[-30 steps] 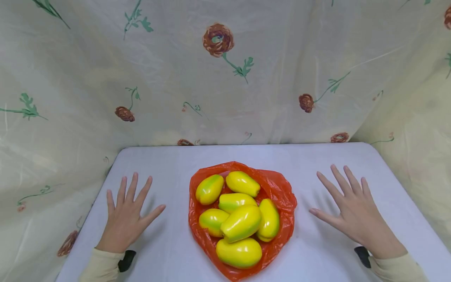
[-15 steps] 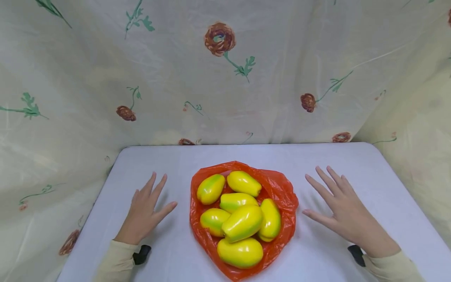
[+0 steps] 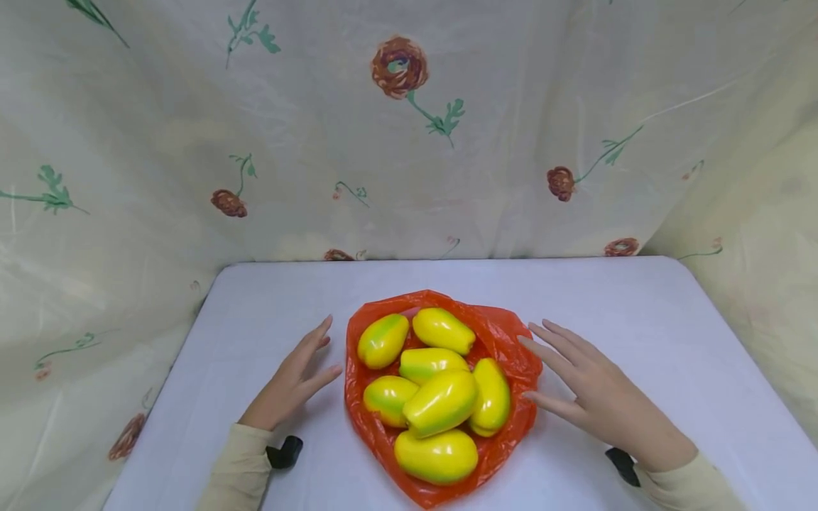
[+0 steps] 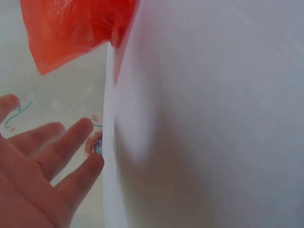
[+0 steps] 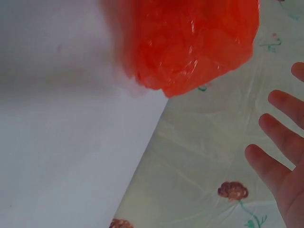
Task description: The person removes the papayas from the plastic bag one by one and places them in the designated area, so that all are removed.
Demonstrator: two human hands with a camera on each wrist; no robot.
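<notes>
Several glossy yellow-green fruits [image 3: 441, 403], shaped like small papayas, lie in an open red plastic bag [image 3: 409, 484] on the white table. The bag's rim is folded outward around them. My left hand [image 3: 290, 380] is just left of the bag, palm turned inward, thumb apart from the other fingers. My right hand [image 3: 594, 387] is at the bag's right side, its fingertips overlapping the rim in the head view. Both wrist views show a gap between the fingers and the bag's side [image 4: 71, 33], [image 5: 199, 47]. Neither hand holds anything.
The white tabletop [image 3: 281, 291] has rounded back corners. Behind it and at both sides hangs a pale curtain [image 3: 307, 121] printed with brown flowers. A black strap piece [image 3: 285, 452] sits at the left wrist, and a similar one [image 3: 623, 467] at the right.
Both hands have moved inward from the sides toward the bag. The left hand has turned from palm-down and spread to palm inward. The bag and fruits have stayed put.
</notes>
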